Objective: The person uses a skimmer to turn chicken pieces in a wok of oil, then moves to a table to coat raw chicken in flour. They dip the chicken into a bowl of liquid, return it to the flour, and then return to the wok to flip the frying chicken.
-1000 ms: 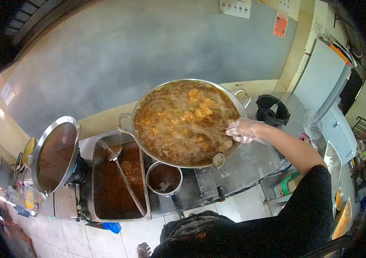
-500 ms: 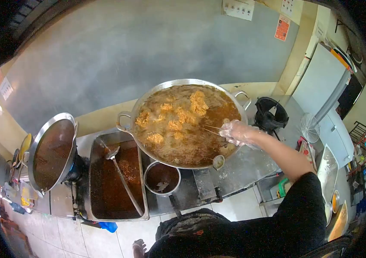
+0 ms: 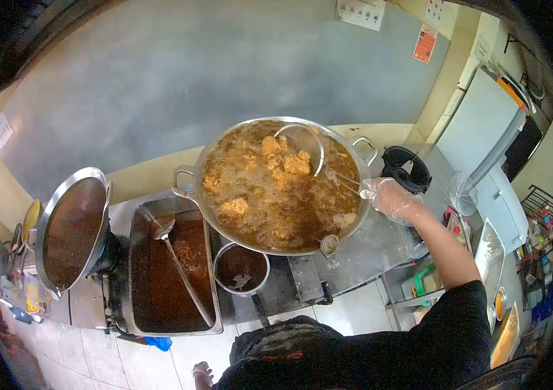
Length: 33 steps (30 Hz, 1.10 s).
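My right hand (image 3: 388, 196), in a clear plastic glove, is closed around the wire handle of a skimmer (image 3: 322, 148). The skimmer's round rim shows above the oil at the back right of a wide two-handled frying pan (image 3: 179, 181). Golden fried pieces of battered food (image 3: 285, 162) are gathered by the skimmer, while another fried piece (image 3: 235, 207) floats at the left amid bubbling oil. A small round dial thermometer (image 3: 329, 244) sits at the pan's front rim. Low beside my body hangs my left hand (image 3: 203, 372), gloved, holding nothing, its fingers apart.
Left of the pan, a deep rectangular tray (image 3: 135, 273) holds dark liquid and a long-handled ladle (image 3: 184, 270). A round pot (image 3: 267, 276) stands by it. Another oil-filled pan (image 3: 100, 174) is farther left. A black burner (image 3: 405, 170) and a wire strainer (image 3: 463, 192) lie right.
My right hand has moved right and slightly up the picture. The skimmer's rim has come out of the oil, and the fried pieces have bunched together beside it.
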Available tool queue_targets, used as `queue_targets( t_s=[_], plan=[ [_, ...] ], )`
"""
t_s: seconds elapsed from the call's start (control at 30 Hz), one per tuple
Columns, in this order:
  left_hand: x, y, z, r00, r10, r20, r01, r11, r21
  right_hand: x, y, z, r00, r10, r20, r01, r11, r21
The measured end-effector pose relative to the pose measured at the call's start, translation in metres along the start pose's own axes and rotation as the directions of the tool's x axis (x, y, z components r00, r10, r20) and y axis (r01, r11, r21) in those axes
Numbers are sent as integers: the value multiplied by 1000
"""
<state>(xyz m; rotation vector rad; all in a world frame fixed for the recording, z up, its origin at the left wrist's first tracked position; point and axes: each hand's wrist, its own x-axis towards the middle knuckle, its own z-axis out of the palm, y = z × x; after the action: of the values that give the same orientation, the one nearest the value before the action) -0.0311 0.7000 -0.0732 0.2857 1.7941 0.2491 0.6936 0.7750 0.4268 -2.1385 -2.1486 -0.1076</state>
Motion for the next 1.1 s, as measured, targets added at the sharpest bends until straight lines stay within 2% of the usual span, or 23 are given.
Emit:
queue_targets(
  t_s=[0.2, 0.23, 0.37, 0.4, 0.5, 0.53, 0.63, 0.73, 0.77, 0.8, 0.83, 0.97, 1.0, 1.03, 1.07, 1.1],
  plan=[
    [14, -11, -5, 998, -58, 13, 59, 997, -53, -36, -38, -53, 952, 284, 109, -260, 946, -194],
    [18, -11, -6, 998, -62, 17, 63, 997, -53, -43, -41, -59, 956, 280, 84, -255, 940, -228],
    [13, 8, -7, 997, -66, -39, 72, 984, 163, -66, -34, -68, 974, 218, -63, -225, 904, -362],
    [14, 14, -8, 996, -90, -26, 93, 987, 131, -71, -32, -69, 976, 189, -111, -218, 892, -396],
    [16, 20, -6, 984, -118, -136, 131, 987, 94, -72, -24, -79, 962, 272, -8, -209, 720, -662],
    [14, 24, -6, 991, -80, -104, 91, 990, 105, -77, -17, -77, 992, 111, -60, -119, 662, -740],
    [4, 30, -9, 1000, 27, -7, -26, 991, 128, -75, 1, -76, 996, 87, 31, -44, 737, -675],
    [2, 24, -8, 998, 62, 25, -65, 989, 129, -66, 52, -52, 977, 159, 145, -107, 945, -310],
    [3, 20, -6, 999, 46, 15, -48, 991, 128, -58, 32, -67, 905, 337, 259, -318, 941, -116],
    [5, 16, -4, 1000, 27, 0, -26, 991, 128, -44, -8, -93, 790, 466, 398, -528, 848, 54],
    [7, 9, -3, 1000, 4, -17, -2, 992, 126, -34, -33, -107, 644, 532, 550, -714, 675, 183],
    [19, -17, 7, 993, -82, -86, 92, 989, 119, -18, -51, -102, 549, 447, 706, -771, 596, 222],
    [13, -29, 3, 999, -27, -28, 30, 995, 98, -14, -49, -93, 538, 428, 727, -785, 567, 247],
    [11, -35, 2, 999, -31, -22, 33, 995, 89, -11, -47, -83, 527, 405, 747, -799, 537, 272],
    [9, -38, 4, 999, -46, -19, 47, 996, 79, -8, -42, -72, 504, 358, 786, -834, 439, 335],
    [9, -41, 4, 998, -57, -19, 58, 996, 69, -4, -42, -62, 513, 352, 783, -832, 429, 352]
  ],
)
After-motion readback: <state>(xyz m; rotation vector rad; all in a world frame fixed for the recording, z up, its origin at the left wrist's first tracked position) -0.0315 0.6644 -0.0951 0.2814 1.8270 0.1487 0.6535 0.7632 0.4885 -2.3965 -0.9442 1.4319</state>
